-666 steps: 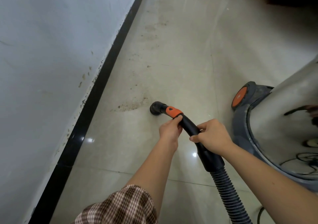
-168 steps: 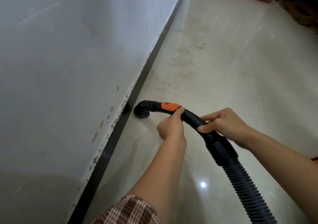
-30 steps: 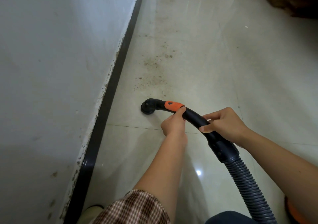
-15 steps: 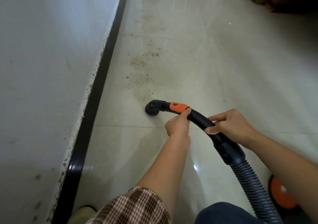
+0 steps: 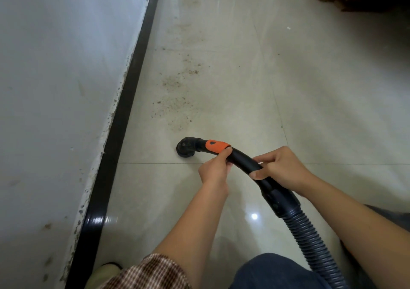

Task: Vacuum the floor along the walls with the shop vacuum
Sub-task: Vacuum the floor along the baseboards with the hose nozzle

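Since half a second ago our nozzle [image 5: 186,148] has drawn back a little toward the grout line, and the orange wheel that showed by the hose [image 5: 310,244] has left our view. The nozzle sits on the pale tiled floor [image 5: 310,88], near the black baseboard [image 5: 124,111] but apart from it, with scattered brown dirt [image 5: 175,104] just beyond. Our left hand [image 5: 214,171] grips the curved black tube [image 5: 244,157] right behind its orange collar [image 5: 216,146] (thumb at the collar's edge), fingers curled round. Our right hand [image 5: 281,168] wraps the tube further back, thumb underneath, just ahead of the ribbed hose. A plaid sleeve [image 5: 150,273] covers our left upper arm.
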